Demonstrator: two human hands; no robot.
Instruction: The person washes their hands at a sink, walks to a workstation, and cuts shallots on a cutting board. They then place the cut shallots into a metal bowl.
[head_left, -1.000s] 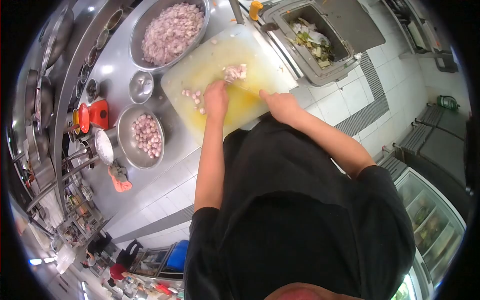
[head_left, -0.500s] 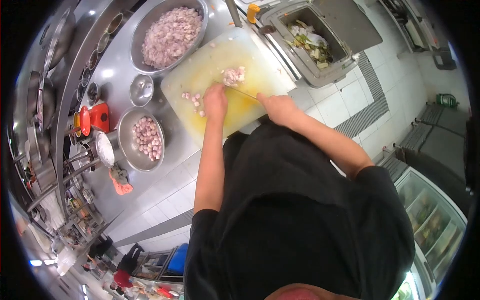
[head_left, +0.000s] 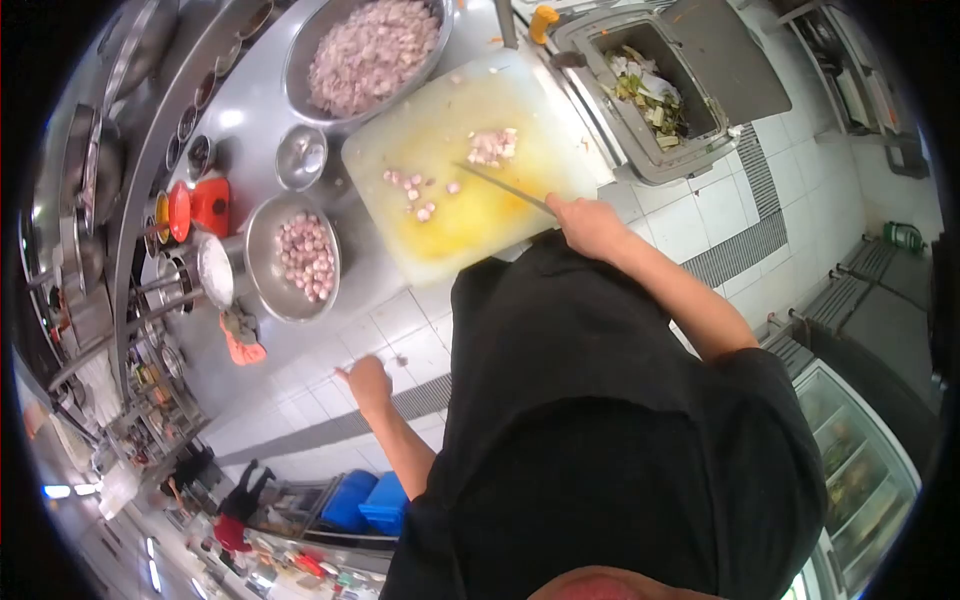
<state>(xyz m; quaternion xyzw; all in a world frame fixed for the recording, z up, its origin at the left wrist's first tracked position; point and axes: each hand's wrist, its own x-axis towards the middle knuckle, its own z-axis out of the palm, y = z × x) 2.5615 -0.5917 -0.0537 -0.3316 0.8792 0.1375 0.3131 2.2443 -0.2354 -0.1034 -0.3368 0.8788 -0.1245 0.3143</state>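
My right hand is closed around the handle of a knife, its blade lying across the yellow-stained white cutting board. Just beyond the blade is a small heap of chopped shallots. Several peeled shallot pieces are scattered on the board's left part, and one piece sits alone near the knife tip. Away from the board, my left hand hangs over the floor beside the table edge. One of its digits sticks out; the other fingers are mostly hidden, and no object shows in it.
A large bowl of chopped shallots stands behind the board. To the left are a small metal bowl, a bowl of whole shallots and a red scale. An open waste bin is at the right. People are in the distance.
My left hand has left the board and swung down to the left, past the table edge. The knife stays in my right hand, blade on the board. The view has shifted slightly.
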